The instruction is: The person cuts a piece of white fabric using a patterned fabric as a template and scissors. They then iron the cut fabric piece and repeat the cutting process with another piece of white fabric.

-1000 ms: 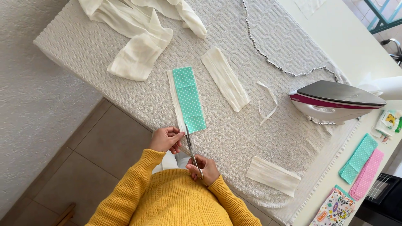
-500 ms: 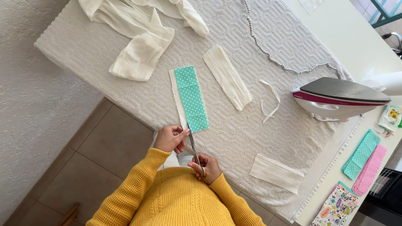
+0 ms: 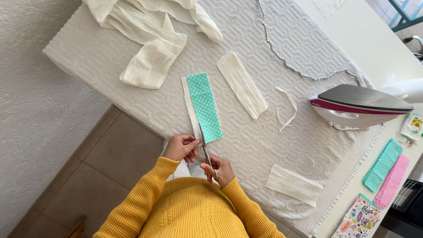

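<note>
Pinching the teal dotted strip (image 3: 204,107) at its near end, your left hand (image 3: 181,147) holds as before; your right hand (image 3: 217,169) grips scissors (image 3: 206,150), blades now further along the strip's white edge.

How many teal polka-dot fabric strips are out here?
2: one teal polka-dot strip on the white quilted cover, by the scissors; another at the right edge beside a pink strip. More may lie off-frame.

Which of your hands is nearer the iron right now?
Right. The right hand, working the scissors, sits on the iron's side of the teal dotted strip; the left hand pinches the strip's near end, farther away.
</note>
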